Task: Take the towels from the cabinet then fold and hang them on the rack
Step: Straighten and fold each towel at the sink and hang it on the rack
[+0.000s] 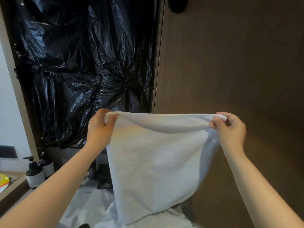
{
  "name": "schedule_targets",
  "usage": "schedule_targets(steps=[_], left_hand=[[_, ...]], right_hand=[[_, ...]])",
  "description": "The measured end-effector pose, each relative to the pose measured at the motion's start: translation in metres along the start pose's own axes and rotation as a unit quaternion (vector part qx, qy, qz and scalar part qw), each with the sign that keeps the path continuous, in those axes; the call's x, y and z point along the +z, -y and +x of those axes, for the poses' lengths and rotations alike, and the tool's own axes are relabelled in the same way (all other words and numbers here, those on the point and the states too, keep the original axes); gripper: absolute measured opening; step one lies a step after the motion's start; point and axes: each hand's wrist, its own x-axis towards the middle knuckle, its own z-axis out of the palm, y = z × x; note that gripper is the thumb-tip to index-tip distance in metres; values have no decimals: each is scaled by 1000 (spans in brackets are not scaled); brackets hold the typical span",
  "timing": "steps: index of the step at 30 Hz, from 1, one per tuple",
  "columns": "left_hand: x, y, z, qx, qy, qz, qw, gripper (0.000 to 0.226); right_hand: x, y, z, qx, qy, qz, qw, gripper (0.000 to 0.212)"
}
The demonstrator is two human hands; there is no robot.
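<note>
The towel (156, 162) is being held in the air in front of the person, at the centre of the view, stretched between both hands. The left hand (100, 127) is pinching the upper left corner, with the thumb on the near face and the fingers curled behind the edge. The right hand (230, 129) is pinching the upper right corner between the thumb and the curled fingers.

The top edge is running level from left to right and is sagging slightly between the two grips. The rest of the cloth is hanging straight down from that edge, so the long axis is standing vertical and the free end is pointing downward. The lower end is tapering slightly and is hanging just above more white cloth (174, 217) lying at the bottom of the view; whether the two are touching cannot be determined.

Crumpled black plastic sheeting (74, 63) is covering the space behind the left hand. A brown wood-grain panel (230, 63) is standing behind the right hand. Two dark pump bottles (34, 175) are standing on a ledge at the lower left, well apart from the towel.
</note>
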Motion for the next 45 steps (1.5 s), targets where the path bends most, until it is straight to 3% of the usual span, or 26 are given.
schedule_targets(steps=[12, 18, 22, 24, 26, 27, 30, 33, 39, 42, 45], left_hand=[[-10, -16, -11, -32, -21, -61, 997, 17], [-16, -49, -10, -82, -5, -152, 985, 7], [-18, -66, -5, -132, 15, -240, 962, 18], [-15, -64, -2, -167, 26, -265, 949, 32], [-10, -51, -1, -202, 40, -255, 945, 41], [-5, -42, -3, -225, 48, -246, 942, 43], [13, -6, -26, -240, 74, -141, 958, 31], [32, 26, -69, -219, 114, -19, 969, 21], [46, 39, -151, -230, 162, -22, 959, 13], [41, 24, -178, -259, 185, -115, 941, 7], [35, 8, -195, -268, 209, -133, 931, 4]], right_hand=[[-11, 10, -15, -47, -26, -130, 990, 6], [-9, 54, -29, -56, 62, 22, 996, 5], [-15, 80, -31, 62, 152, 162, 973, 6], [-18, 80, -28, 174, 189, 263, 930, 10], [-19, 68, -24, 292, 166, 334, 881, 21], [-18, 57, -23, 331, 133, 326, 876, 25], [-17, 11, -35, 375, 38, 170, 911, 25], [-21, -41, -66, 361, 34, 100, 927, 21], [-28, -71, -146, 263, 146, -15, 954, 8], [-26, -56, -164, 258, 216, -8, 942, 10], [-21, -39, -174, 250, 298, 14, 921, 15]])
